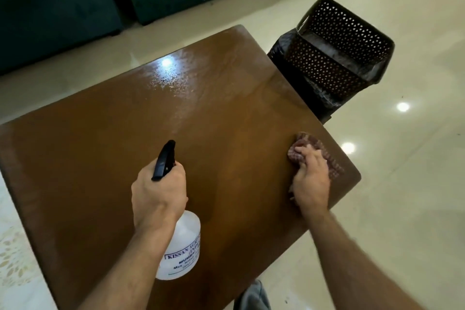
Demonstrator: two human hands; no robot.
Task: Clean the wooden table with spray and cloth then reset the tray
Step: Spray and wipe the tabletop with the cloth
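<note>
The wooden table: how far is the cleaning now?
Done: the wooden table is wet with spray at its far side. In hand: the left hand holds the spray bottle; the right hand presses the cloth. Left: wiping; no tray is in view.

The wooden table (105, 158) is a brown rectangular top with rounded corners, glossy and beaded wet toward its far corner. The spray bottle (182, 246), clear plastic with a printed label and a black trigger head, is gripped at the neck and tilted above the table, nozzle pointing away. The checked reddish cloth (299, 150) lies bunched near the right edge, pressed flat against the wood.
</note>
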